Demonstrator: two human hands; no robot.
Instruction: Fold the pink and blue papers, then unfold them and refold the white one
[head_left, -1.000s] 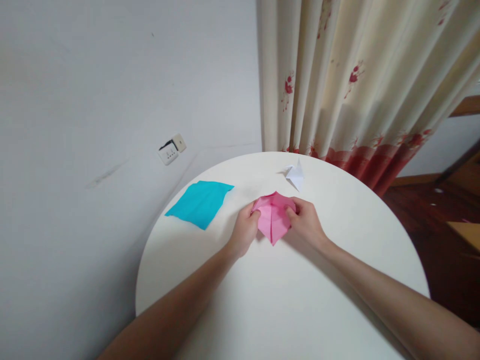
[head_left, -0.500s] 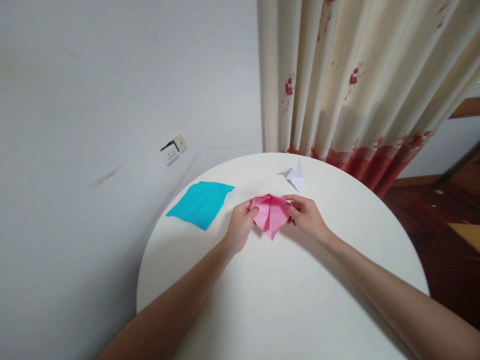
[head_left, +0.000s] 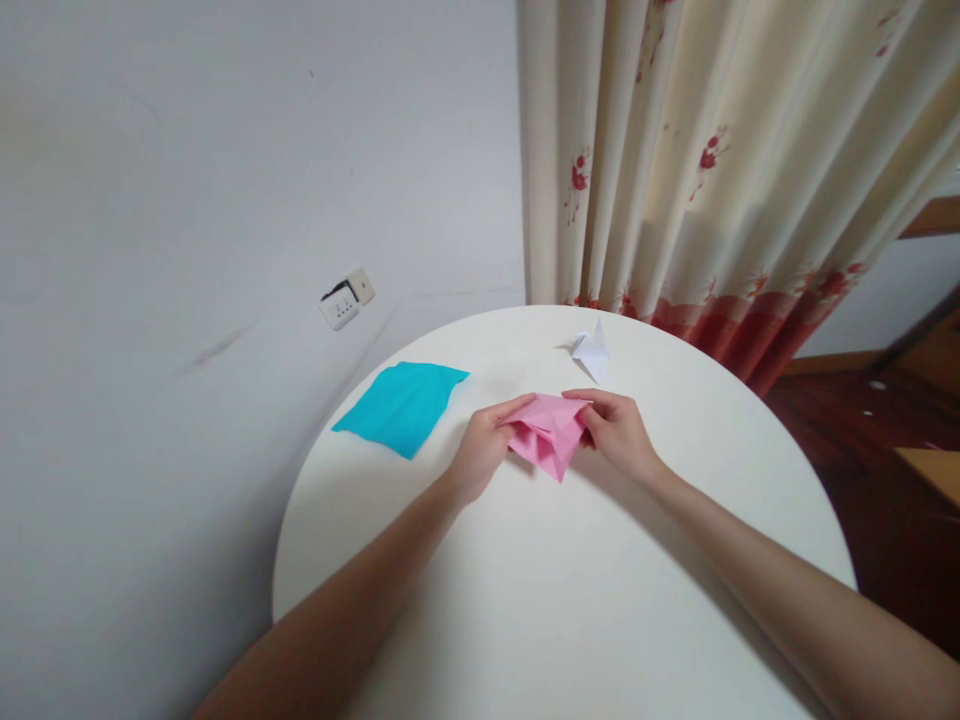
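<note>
Our pink paper [head_left: 553,422] has changed since half a second ago: its top has tipped toward us, and its bottom point has slid a bit to the right. The blue sheet and the white paper have stayed put.

Around us we see a round white table [head_left: 570,610]. The blue sheet [head_left: 403,405] lies on it, left of our left hand [head_left: 480,448] and apart from it. The white folded paper [head_left: 592,352], with pointy ends, sits on the far side, past our right hand [head_left: 619,432]. Behind the table hangs a cream curtain [head_left: 675,180] with red spots. A socket [head_left: 341,308] is on the wall [head_left: 225,150] to the left.

Our two hands are apart, each pinching one side of the pink paper, so our fingers hide its edges. It is between them, over the middle of the table. It looks crumply, with a flap on top, a gap on the left and a point facing us.
</note>
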